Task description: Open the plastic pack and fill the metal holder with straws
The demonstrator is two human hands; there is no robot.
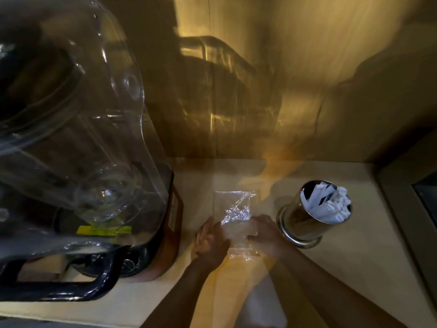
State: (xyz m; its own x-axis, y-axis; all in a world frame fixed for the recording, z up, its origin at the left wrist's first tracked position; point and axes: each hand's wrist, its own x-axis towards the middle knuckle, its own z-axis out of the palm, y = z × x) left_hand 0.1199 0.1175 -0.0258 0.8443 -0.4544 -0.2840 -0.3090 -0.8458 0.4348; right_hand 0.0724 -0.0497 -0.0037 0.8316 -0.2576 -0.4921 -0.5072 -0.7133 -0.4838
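both hands [210, 240] [264, 235] grasp a clear plastic pack [236, 214]
just right of the right hand, a metal holder [305, 221] stands with white straws [331, 202].

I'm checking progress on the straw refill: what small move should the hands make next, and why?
Probably lift the clear plastic pack off the counter and set it aside. Both the left hand and right hand are on its near end, it looks flat and empty, and the metal holder beside it already has white straws in it. Motion blur makes the grip unclear.
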